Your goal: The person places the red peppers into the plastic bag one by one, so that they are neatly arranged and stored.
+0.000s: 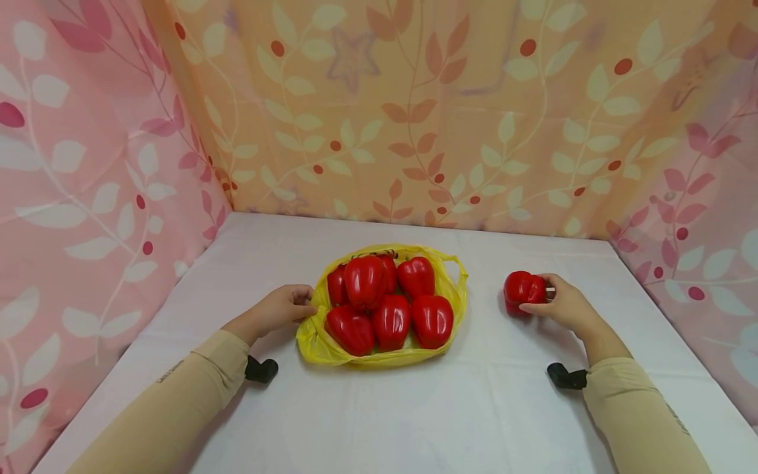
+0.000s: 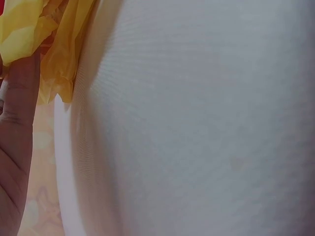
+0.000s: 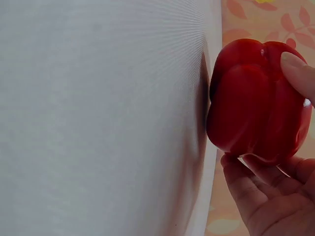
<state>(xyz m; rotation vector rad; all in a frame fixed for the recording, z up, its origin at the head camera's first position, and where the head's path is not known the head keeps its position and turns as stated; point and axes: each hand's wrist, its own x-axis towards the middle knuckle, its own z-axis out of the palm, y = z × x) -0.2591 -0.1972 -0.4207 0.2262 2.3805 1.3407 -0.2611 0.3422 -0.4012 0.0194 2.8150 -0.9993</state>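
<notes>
A yellow plastic bag (image 1: 379, 360) lies spread at the middle of the table, its mouth wide, with several shiny red bell peppers (image 1: 391, 322) in it. At the bag's left edge my left hand (image 1: 283, 307) pinches the plastic between thumb and fingers; part of this shows in the left wrist view beside the crumpled yellow film (image 2: 61, 64). To the right of the bag, my right hand (image 1: 559, 304) grips a single red bell pepper (image 1: 521, 289). In the right wrist view the thumb presses one side of that bell pepper (image 3: 251, 98) and fingers curl under the other.
A white cloth covers the table (image 1: 414, 421). Behind it hangs an orange leaf-patterned curtain (image 1: 414, 131), with pink patterned curtains (image 1: 77, 164) at both sides. One bag handle (image 1: 458, 270) sticks out toward the right. Black wrist mounts (image 1: 260, 370) sit below both cuffs.
</notes>
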